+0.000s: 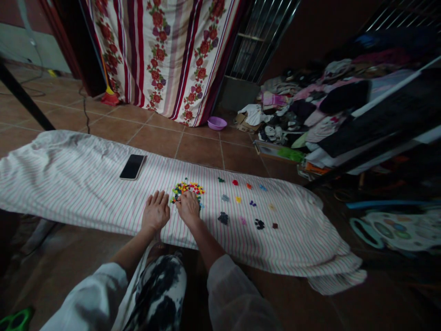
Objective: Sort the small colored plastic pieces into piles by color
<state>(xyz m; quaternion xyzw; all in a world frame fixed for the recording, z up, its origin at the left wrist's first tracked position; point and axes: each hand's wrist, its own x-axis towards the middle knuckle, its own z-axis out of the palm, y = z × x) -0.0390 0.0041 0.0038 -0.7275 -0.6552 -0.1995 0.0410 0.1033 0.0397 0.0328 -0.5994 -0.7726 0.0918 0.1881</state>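
Yellow, red pieces (pixel 195 187) crowd together; right hand (pixel 188 207) hides some.

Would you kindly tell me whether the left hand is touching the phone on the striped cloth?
Apart: the head view plainly shows a stretch of striped cloth between the left hand and the phone.

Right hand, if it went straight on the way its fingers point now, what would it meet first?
The right hand would meet the pile of small colored pieces first, right at its fingertips; whether they already touch is hard to tell.
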